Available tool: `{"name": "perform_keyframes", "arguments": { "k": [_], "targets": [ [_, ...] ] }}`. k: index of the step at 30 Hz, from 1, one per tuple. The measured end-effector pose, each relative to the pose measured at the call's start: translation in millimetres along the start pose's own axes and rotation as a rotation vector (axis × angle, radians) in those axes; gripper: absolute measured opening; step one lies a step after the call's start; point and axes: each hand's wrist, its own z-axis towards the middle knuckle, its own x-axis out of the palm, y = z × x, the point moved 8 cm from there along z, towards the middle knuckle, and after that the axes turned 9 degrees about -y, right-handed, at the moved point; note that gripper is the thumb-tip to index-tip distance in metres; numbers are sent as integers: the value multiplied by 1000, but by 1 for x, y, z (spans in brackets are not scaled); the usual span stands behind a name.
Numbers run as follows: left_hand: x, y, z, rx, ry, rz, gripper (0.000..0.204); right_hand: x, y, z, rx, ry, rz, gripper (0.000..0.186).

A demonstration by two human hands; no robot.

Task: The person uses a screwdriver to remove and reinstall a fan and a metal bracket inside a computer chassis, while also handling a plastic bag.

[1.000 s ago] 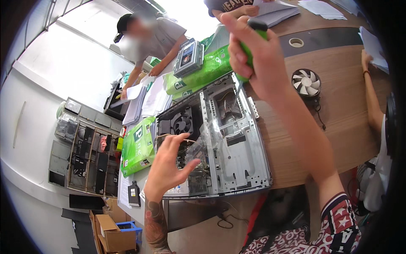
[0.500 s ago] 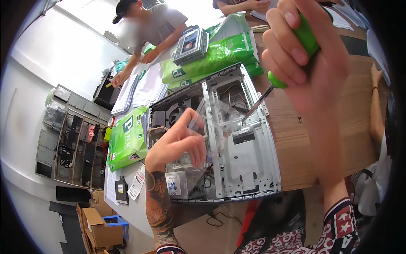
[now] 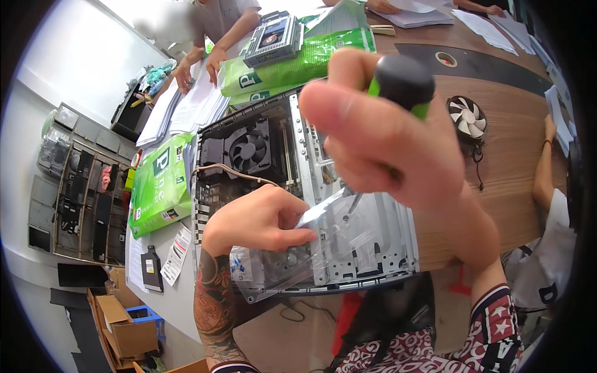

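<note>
An opened desktop computer case (image 3: pixel 388 252) lies flat before me, with a black cooling fan (image 3: pixel 247 149) inside at its upper left. My left hand (image 3: pixel 264 217) is closed, pinching a crumpled clear plastic bag (image 3: pixel 348 233) between thumb and fingers. The bag drapes across the metal plate and the lower left of the case. My right hand (image 3: pixel 398 155) is wrapped round a screwdriver (image 3: pixel 404 79) with a black and green handle. Its shaft slants down beside the bag; I cannot tell whether the tip touches the plate.
Green packages (image 3: pixel 163 186) lie left of and behind the case, a metal drive cage (image 3: pixel 272 38) on the rear ones. A loose fan (image 3: pixel 467 118) and a tape roll (image 3: pixel 446 59) sit to the right. Co-workers' hands (image 3: pixel 202 68) are over paper stacks at the back left.
My right hand has come down with the screwdriver, its handle turned toward me. The plastic bag has moved lower over the case, my left hand on it. The view has shifted, showing the loose fan.
</note>
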Motion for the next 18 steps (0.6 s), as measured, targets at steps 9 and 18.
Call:
{"name": "perform_keyframes", "arguments": {
  "k": [9, 18],
  "targets": [
    [-1, -3, 0, 217, -157, 135, 30, 18, -35, -7, 143, 143, 36, 33],
    [-13, -8, 0, 179, -175, -54, 29, 25, -42, -11, 197, 233, 163, 38]
  ]
}}
